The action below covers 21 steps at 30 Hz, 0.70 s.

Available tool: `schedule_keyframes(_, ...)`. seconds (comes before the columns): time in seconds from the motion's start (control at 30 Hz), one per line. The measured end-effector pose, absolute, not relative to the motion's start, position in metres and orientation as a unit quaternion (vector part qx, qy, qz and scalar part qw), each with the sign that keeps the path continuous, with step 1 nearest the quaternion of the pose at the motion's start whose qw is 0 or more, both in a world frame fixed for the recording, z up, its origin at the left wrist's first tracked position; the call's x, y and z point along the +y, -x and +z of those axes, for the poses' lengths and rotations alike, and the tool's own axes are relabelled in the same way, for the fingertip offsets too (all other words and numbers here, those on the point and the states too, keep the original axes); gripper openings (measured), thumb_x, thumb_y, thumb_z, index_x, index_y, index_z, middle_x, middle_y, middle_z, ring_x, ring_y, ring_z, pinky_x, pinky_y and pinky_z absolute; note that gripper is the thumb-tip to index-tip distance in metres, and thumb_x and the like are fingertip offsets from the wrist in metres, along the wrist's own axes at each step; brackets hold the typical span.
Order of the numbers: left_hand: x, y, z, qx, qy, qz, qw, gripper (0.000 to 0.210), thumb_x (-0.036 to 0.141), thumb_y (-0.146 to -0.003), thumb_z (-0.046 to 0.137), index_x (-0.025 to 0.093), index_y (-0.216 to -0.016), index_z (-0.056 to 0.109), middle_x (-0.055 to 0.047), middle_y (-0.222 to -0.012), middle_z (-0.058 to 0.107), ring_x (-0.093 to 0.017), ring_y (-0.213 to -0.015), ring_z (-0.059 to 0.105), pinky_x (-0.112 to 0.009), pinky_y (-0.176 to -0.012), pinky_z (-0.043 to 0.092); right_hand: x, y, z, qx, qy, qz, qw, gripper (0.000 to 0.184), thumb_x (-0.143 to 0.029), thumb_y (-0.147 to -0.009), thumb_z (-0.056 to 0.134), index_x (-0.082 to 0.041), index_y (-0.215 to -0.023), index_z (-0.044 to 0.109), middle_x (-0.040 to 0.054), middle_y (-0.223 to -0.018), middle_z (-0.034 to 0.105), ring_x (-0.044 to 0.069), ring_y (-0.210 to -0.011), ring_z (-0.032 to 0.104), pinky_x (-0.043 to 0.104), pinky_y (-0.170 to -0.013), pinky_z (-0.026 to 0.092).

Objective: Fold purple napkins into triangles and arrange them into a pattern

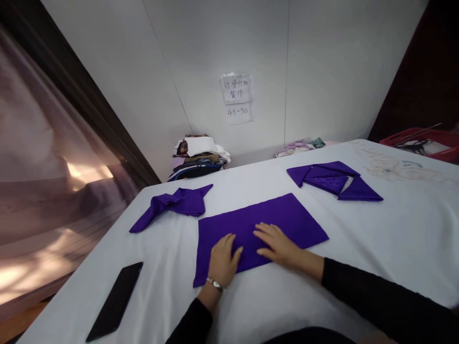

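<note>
A purple cloth napkin point(287, 215), folded into a flat rectangle, lies on the white-covered table in front of me. My left hand point(224, 260) rests on its left part, fingers stretched and thumb apart, with a bracelet at the wrist. Flat on the napkin's middle is my right hand point(278, 246), its fingers spread towards the left. Neither hand grips the fabric. Behind and to the left sits a twisted, folded purple napkin point(182, 201). Another folded purple napkin point(328, 177), with pointed corners, is at the back right.
A black phone-like slab point(116, 301) lies on the white tablecloth point(165, 296) at left. Beyond the far edge are stacked clothes point(199, 157) and more cloth point(296, 148). A red basket point(423, 143) stands far right. Handwritten paper point(237, 95) hangs on the wall; a curtain point(53, 134) hangs left.
</note>
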<state>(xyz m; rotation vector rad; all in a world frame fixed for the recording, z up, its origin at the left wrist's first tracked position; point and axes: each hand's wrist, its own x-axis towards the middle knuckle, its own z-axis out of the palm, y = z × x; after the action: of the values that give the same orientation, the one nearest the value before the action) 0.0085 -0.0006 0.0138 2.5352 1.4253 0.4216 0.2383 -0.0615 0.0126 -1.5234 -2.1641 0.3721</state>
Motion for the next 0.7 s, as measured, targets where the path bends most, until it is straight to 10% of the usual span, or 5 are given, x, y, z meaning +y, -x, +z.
schedule_keyframes(0.7, -0.008, 0.039, 0.022, 0.590, -0.806, 0.035, 0.037, 0.055, 0.044, -0.088, 0.032, 0.017, -0.136, 0.033, -0.010, -0.146, 0.024, -0.026, -0.135, 0.015, -0.051, -0.107, 0.015, -0.120, -0.345, -0.010, -0.669, 0.734, 0.026, 0.116, 0.065, -0.059, -0.086, 0.029, -0.022, -0.138, 0.032, 0.0083, -0.146, 0.022, 0.027, -0.134, 0.014, 0.053, -0.106, 0.010)
